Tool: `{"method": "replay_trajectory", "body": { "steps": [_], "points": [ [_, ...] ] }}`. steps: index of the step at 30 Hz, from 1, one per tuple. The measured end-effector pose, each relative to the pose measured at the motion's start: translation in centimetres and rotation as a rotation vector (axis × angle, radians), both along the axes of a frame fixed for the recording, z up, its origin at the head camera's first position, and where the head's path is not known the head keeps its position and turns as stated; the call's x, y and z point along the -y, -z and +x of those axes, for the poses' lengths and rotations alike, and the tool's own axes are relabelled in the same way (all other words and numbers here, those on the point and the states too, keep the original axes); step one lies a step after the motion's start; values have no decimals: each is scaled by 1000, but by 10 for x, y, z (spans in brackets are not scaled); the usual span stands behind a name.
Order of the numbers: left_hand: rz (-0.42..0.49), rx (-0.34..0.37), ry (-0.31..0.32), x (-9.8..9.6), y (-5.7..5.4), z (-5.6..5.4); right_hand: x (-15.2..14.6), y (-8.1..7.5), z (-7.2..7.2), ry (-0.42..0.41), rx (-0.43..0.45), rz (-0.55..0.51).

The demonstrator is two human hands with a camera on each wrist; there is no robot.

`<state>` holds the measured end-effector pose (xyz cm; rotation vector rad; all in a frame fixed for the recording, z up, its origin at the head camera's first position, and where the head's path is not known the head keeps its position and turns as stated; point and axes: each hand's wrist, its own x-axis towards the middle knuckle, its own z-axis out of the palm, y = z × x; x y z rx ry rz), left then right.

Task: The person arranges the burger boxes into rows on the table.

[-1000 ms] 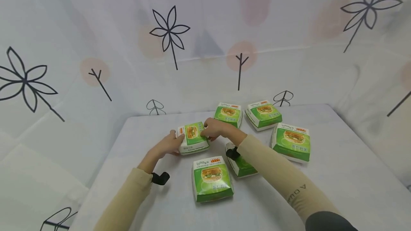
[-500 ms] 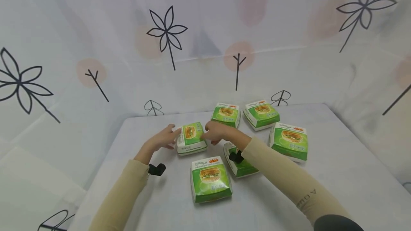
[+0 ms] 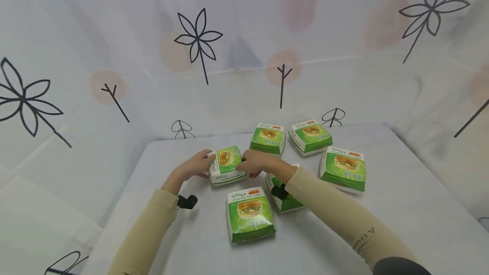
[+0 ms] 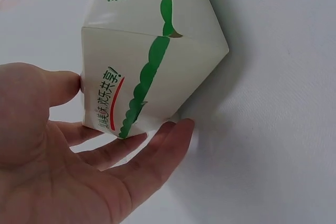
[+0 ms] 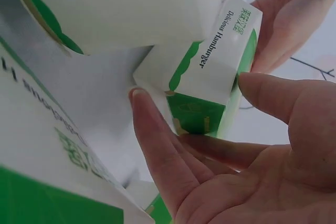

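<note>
My left hand (image 3: 195, 164) grips the burger box (image 3: 226, 160) at its left side, thumb at the top edge, fingers against the side wall. My right hand (image 3: 259, 161) grips the opposite side between thumb and fingers. The box is located toward the far left corner of the worktop (image 3: 401, 207). Two rear boxes (image 3: 268, 137) (image 3: 311, 136) lie at the far edge; a third box (image 3: 344, 168) lies toward the right edge. The front box (image 3: 250, 213) lies closest to the near edge.
</note>
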<state>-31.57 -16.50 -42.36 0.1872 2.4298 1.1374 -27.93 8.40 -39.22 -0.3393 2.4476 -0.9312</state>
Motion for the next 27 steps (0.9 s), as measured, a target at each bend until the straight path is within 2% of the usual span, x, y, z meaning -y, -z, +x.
{"method": "replay_trajectory", "body": {
  "steps": [11,18,27],
  "points": [
    [8,-23,20,1,0,3,4,-1,-3,-16,-6,-6],
    [0,-36,-31,0,5,7,6,1,-7,6,-15,3],
    [5,-20,-89,-3,6,16,1,-1,-17,8,-26,10]
  ]
}}
